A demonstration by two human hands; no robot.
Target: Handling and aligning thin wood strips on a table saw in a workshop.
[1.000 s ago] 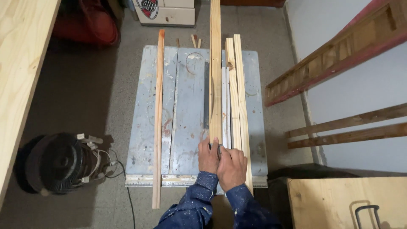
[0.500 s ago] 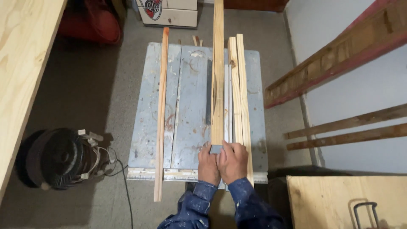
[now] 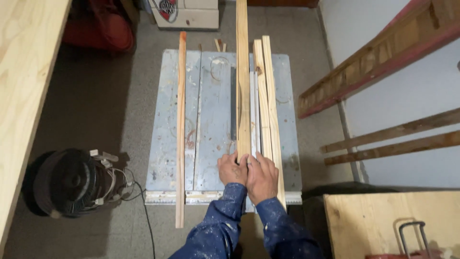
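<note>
A long pale wood board (image 3: 243,81) lies lengthwise along the middle of a worn blue-grey saw table (image 3: 211,120). My left hand (image 3: 232,169) and my right hand (image 3: 261,176) press side by side on the board's near end, fingers laid over it. Two thinner wood strips (image 3: 266,96) lie just right of the board, partly under my right hand. A dark slot (image 3: 233,103) runs in the table top beside the board's left edge. Another thin strip with a reddish far tip (image 3: 180,124) rests on the table's left part, overhanging the near edge.
A black round motor unit with a cable (image 3: 72,182) sits on the floor at left. A plywood sheet (image 3: 21,96) runs along the far left. Wooden battens (image 3: 383,62) lean on the white wall at right. Another plywood panel (image 3: 383,220) stands at bottom right.
Both hands have slid away from me along the table with the board's near end, and the board now reaches farther past the table's far edge.
</note>
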